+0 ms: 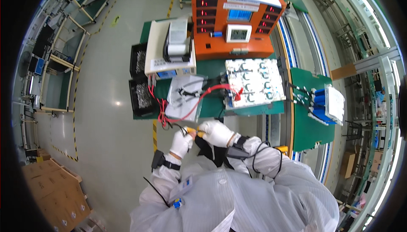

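Just off the front edge of the green work table, my two white-gloved hands meet almost fingertip to fingertip. My left hand is closed in a pinch round a black cable that comes from the table edge. Small yellow pieces show at the fingertips of both hands; their kind is too small to tell. My right hand is closed too, fingers bent toward the left. Red wires hang bunched above my left hand. One red lead runs to a white battery module with round cells on the table.
An orange tester with red displays stands behind the module. Left of it are a cream instrument with a label printer on top, and black bins of small metal parts. Blue cells lie on a green board at right.
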Available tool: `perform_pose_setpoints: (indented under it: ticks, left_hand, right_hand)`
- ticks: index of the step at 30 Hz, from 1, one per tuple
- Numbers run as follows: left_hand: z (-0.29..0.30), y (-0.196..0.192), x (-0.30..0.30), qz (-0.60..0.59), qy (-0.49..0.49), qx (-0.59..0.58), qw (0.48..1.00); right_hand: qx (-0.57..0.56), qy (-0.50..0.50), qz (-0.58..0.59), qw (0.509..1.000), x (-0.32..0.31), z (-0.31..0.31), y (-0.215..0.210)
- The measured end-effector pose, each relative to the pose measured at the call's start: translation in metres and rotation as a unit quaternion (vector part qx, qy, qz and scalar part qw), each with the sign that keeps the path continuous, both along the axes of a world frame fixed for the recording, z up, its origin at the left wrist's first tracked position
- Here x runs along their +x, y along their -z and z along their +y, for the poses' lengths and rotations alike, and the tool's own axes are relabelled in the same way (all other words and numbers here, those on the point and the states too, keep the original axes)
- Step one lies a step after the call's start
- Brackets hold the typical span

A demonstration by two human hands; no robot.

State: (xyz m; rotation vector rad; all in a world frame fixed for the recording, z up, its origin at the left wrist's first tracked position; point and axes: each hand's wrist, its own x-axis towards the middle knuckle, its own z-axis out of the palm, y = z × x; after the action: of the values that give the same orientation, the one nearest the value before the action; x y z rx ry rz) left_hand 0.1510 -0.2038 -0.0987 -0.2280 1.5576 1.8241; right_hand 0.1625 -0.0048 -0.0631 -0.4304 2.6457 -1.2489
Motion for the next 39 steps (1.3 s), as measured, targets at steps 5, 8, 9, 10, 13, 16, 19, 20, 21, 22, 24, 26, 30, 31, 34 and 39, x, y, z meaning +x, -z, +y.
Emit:
perform_pose_setpoints:
  ticks: [5,8,9,10,13,16,19,20,21,22,24,26,30,31,34,39]
  left_hand:
    - [0.008,0.004,0.005,-0.044,0.022,0.008,0.999]
    - [0.013,0.005,0.006,-0.081,0.018,0.026,0.996]
    - [0.015,0.005,0.006,-0.082,0.014,0.029,0.996]
    - [0.016,0.006,0.007,-0.086,0.011,0.032,0.996]
    - [0.013,0.004,0.004,-0.084,0.004,0.039,0.996]
    - [0.006,-0.001,0.001,-0.052,-0.02,0.044,0.997]
    - [0.008,0.005,-0.023,0.033,-0.174,0.003,0.984]
    - [0.01,-0.001,-0.035,0.021,-0.213,-0.009,0.977]
    - [0.012,0.005,-0.043,0.024,-0.261,0.043,0.964]
    - [0.018,0.001,-0.055,0.008,-0.282,0.048,0.958]
    - [0.029,-0.002,-0.069,0.016,-0.324,0.062,0.944]
    - [0.036,-0.003,-0.076,0.005,-0.33,0.084,0.94]
    - [0.04,0.003,-0.073,-0.008,-0.33,0.075,0.941]
    - [0.038,0.005,-0.071,-0.006,-0.329,0.079,0.941]
    - [0.039,0.008,-0.069,-0.003,-0.326,0.083,0.942]
    - [0.04,0.01,-0.067,0.0,-0.329,0.105,0.938]
  right_hand:
    - [0.03,0.011,-0.039,0.999,0.011,0.008,0.012]
    - [0.029,0.026,-0.109,0.993,0.013,0.01,0.009]
    - [0.003,0.044,-0.103,0.994,0.013,0.01,0.009]
    - [0.012,0.048,-0.111,0.993,0.015,0.012,0.01]
    - [0.016,0.059,-0.117,0.991,0.014,0.01,0.012]
    - [-0.023,0.099,-0.111,0.989,0.012,0.006,0.016]
    - [-0.094,0.151,-0.11,0.978,0.006,0.008,0.026]
    - [-0.068,0.129,-0.077,0.986,0.004,0.011,0.028]
    - [-0.06,0.094,-0.057,0.992,0.001,0.009,0.023]
    - [-0.014,0.061,-0.042,0.997,-0.001,0.007,0.018]
    - [0.023,0.03,-0.055,0.998,-0.003,0.002,0.017]
    - [0.047,0.03,-0.065,0.996,-0.003,-0.001,0.024]
    - [0.065,0.049,-0.076,0.994,0.0,-0.005,0.027]
    - [0.077,0.04,-0.08,0.993,-0.001,-0.006,0.022]
    - [0.089,0.035,-0.087,0.992,0.003,-0.008,0.021]
    - [0.116,0.03,-0.081,0.99,0.004,-0.012,0.019]
